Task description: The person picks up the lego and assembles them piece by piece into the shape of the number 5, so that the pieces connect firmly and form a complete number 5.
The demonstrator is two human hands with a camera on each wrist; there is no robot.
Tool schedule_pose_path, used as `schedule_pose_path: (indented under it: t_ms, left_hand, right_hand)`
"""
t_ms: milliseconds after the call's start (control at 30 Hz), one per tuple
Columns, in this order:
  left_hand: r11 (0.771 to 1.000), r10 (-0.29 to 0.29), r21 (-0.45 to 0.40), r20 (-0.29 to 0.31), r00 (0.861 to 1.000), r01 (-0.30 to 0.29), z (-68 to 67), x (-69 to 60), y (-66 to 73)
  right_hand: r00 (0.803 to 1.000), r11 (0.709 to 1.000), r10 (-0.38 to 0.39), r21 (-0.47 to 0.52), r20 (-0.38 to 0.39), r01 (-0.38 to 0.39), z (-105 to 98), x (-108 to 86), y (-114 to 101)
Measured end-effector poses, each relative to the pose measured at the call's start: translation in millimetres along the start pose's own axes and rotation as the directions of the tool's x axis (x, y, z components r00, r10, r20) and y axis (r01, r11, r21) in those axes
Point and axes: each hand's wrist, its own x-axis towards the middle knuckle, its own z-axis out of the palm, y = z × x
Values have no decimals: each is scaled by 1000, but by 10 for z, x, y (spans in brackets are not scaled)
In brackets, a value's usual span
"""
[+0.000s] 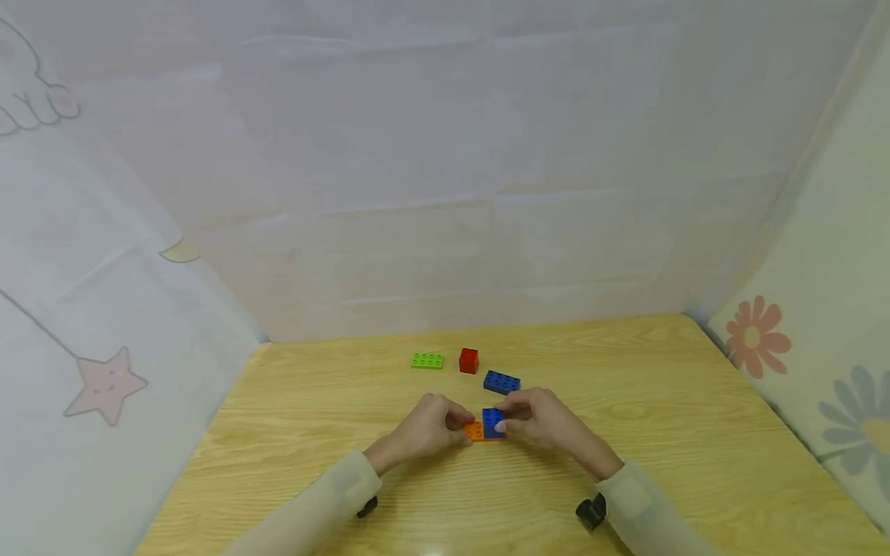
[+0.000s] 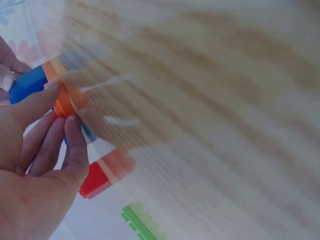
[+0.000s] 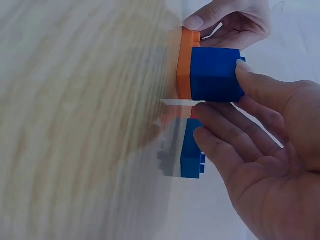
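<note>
A flat orange brick [image 1: 473, 431] lies on the table between the two hands. On its right part, flush against it, stands a taller blue brick [image 1: 493, 422]. The left hand [image 1: 429, 429] pinches the left end of the orange brick; in the left wrist view, thumb and fingers lie on either side of the orange piece [image 2: 64, 100]. The right hand [image 1: 544, 422] grips the blue brick from the right, its thumb on the studded face in the right wrist view, where the block [image 3: 215, 75] sits against the orange plate [image 3: 184, 65].
Behind the hands lie a second blue brick [image 1: 502, 382], a red brick [image 1: 469, 361] and a flat green brick [image 1: 427, 361]. The wooden table [image 1: 334, 386] ends at a hanging white cloth [image 1: 417, 262] behind and patterned cloths at both sides.
</note>
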Motion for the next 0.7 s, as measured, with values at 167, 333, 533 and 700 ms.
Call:
schedule_pose_path:
  t_ms: [167,333,533,700]
  left_hand:
    - [999,20,33,18,1000,-20,-38,0,46]
    - [996,30,82,25,999,-32,-37,-5,68]
    - [994,32,104,22,999,-34,-25,7,80]
    - [994,31,102,19,999,-33,-16,-17,81]
  right_hand:
    - [1000,999,2,41,23,-3,-15,0,4]
    - [999,999,-17,48,28,16,-11,1,12]
    - [1000,997,-8,78,20,6,-36,-16,40]
    - [999,995,-4,104,34,0,-43,-17,42]
